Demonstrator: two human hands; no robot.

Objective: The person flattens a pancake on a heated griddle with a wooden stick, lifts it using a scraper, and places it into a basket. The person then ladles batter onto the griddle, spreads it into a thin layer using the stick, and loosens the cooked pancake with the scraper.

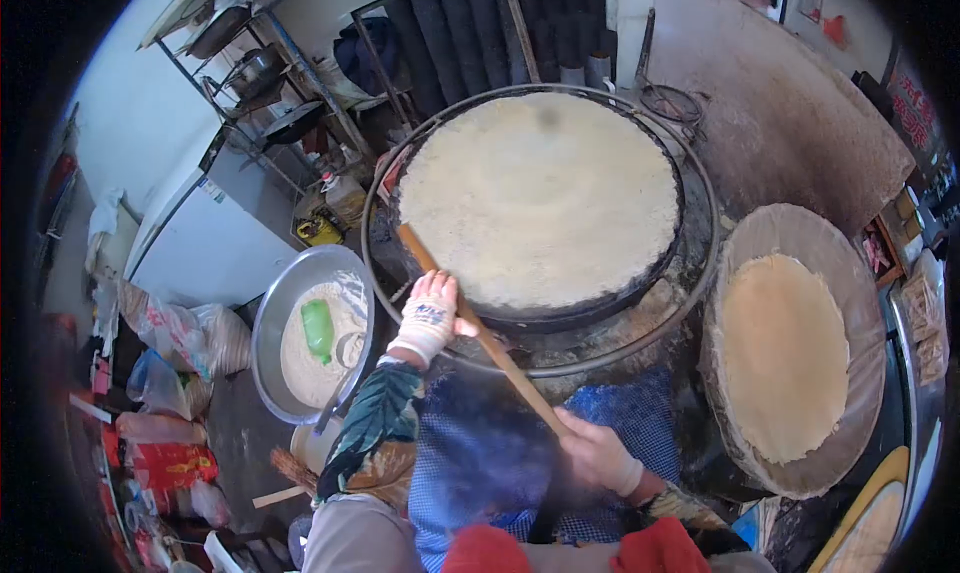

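Observation:
My left hand (428, 318), in a white knitted fingerless glove, closes around the upper part of a long wooden stick (500, 358). My right hand (600, 455), bare-fingered with a pale cuff at the wrist, wraps around the stick's lower end. The stick slants across the near rim of a large round griddle (530, 325), its upper tip by the griddle's left edge. A thin, pale round pancake (540, 198) covers the griddle surface, with a small dark spot near the far side.
Left stands a metal basin (262, 338) of pale batter or meal, holding a green plastic scoop (317, 330) and a ladle (345, 378). At right, a lined round basket (735, 273) bears a tan flatbread (785, 358). A metal ring (712, 243) surrounds the griddle.

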